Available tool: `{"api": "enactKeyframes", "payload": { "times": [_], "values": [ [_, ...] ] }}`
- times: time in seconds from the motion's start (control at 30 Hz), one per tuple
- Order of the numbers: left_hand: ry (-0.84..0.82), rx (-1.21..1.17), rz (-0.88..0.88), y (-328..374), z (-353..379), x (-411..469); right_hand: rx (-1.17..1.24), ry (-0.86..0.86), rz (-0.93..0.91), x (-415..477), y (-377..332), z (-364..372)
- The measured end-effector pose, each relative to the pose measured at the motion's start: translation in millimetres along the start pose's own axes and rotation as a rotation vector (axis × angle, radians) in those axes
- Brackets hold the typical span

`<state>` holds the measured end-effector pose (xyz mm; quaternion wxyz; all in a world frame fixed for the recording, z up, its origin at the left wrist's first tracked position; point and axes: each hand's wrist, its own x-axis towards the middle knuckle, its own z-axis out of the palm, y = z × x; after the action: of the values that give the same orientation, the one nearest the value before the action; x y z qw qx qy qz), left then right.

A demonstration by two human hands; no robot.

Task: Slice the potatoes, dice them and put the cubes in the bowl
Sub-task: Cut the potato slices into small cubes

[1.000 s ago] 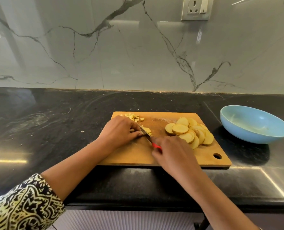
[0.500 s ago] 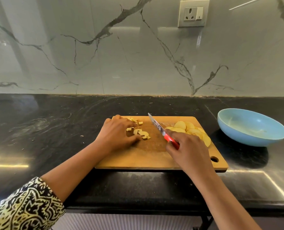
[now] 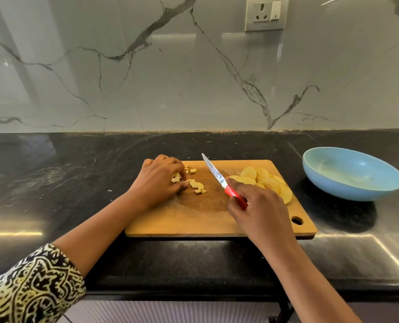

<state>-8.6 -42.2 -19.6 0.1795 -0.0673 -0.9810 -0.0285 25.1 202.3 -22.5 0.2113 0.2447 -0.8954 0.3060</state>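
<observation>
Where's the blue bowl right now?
In the head view, the blue bowl sits on the black counter at the right, just past the right end of the wooden cutting board, nearest the potato slices.

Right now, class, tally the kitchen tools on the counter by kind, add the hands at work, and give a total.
Cutting board: 1
Knife: 1
Bowl: 1
Hands: 2 (left hand curled over potato cubes, right hand gripping the knife)
Total: 5
</observation>
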Motion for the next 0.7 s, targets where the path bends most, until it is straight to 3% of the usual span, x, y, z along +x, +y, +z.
{"api": "enactKeyframes", "payload": {
  "times": [0.17,0.33,0.43,0.53,0.7],
  "values": [
    [0.116,0.080,-0.042,-8.3,3.4,5.4,-0.007,-0.020,0.013,2.5,-0.8,0.1],
    [0.311,-0.096,-0.062,-9.2,3.0,3.1,0.002,-0.008,0.038,0.5,2.3,0.5],
    [0.204,-0.223,0.127,-2.7,1.4,-1.4,-0.003,-0.003,0.051,1.4,2.6,0.5],
    [0.004,-0.150,0.276,11.1,4.7,1.2,-0.003,-0.009,0.051,2.0,1.8,1.0],
    [0.033,0.133,0.170,-1.8,7.8,22.9,-0.019,-0.012,0.066,4.8,3.3,1.6]
  ]
}}
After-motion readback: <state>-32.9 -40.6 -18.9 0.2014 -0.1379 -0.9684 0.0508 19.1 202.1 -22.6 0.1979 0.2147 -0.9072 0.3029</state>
